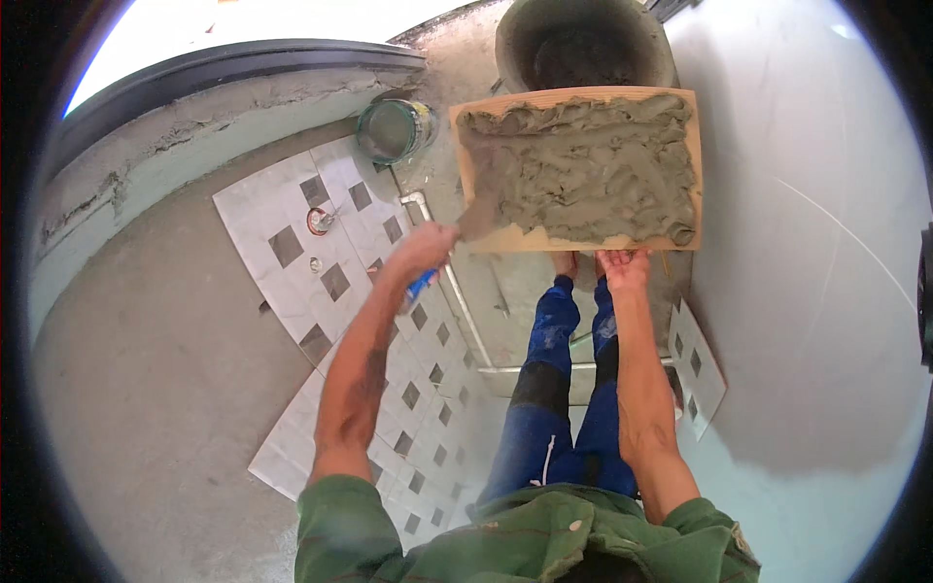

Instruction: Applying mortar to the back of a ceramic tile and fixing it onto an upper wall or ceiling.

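Note:
My left hand [428, 248] is closed on the blue handle [420, 282] of a trowel, whose mortar-smeared blade [478, 214] reaches over the lower left of a tan rectangular slab [486, 240]. Thick, uneven grey mortar [583, 165] covers most of that slab. Under its near edge, toward the right, my right hand [624, 267] grips the slab from below. Beyond the slab sits a large dark mortar tub [583, 39]. My bare feet show beneath the slab, below my blue trousers [544, 389].
White tiles with grey squares [301, 223] lie on the left floor. A bucket [392, 131] stands by a concrete ledge [224, 92]. White pipes [457, 291] run along the floor near my legs. A tile piece [695, 364] leans by the pale right wall [807, 194].

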`<state>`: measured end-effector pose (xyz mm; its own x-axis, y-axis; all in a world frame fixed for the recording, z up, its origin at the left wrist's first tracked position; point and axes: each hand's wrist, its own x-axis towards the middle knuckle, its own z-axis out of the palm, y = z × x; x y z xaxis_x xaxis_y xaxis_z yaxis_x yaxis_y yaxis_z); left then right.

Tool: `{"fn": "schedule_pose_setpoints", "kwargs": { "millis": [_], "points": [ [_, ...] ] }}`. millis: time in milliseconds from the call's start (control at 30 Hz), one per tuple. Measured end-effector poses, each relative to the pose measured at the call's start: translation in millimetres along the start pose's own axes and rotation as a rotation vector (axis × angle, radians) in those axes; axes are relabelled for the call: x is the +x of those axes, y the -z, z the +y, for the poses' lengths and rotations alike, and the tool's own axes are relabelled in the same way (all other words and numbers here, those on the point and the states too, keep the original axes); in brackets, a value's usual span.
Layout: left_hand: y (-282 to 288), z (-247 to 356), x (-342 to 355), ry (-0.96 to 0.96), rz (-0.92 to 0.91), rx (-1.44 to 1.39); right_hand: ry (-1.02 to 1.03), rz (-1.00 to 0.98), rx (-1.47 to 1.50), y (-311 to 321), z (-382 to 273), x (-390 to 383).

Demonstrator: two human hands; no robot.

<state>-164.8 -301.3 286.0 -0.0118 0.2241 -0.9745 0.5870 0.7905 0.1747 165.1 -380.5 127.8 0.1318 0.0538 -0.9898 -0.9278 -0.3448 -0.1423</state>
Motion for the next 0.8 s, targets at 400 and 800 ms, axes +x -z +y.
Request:
{"fn": "schedule_pose_setpoints", "kwargs": {
  "millis": [400,800],
  "points": [
    [-55,-72,-19,-0.094,0.246,0.330,-0.021,0.015,-0.018,-1,-3,3],
    [-67,-66,-35,0.163,0.123,-0.364,0.000,0.012,-0.047,-2,-4,0]
  ]
}}
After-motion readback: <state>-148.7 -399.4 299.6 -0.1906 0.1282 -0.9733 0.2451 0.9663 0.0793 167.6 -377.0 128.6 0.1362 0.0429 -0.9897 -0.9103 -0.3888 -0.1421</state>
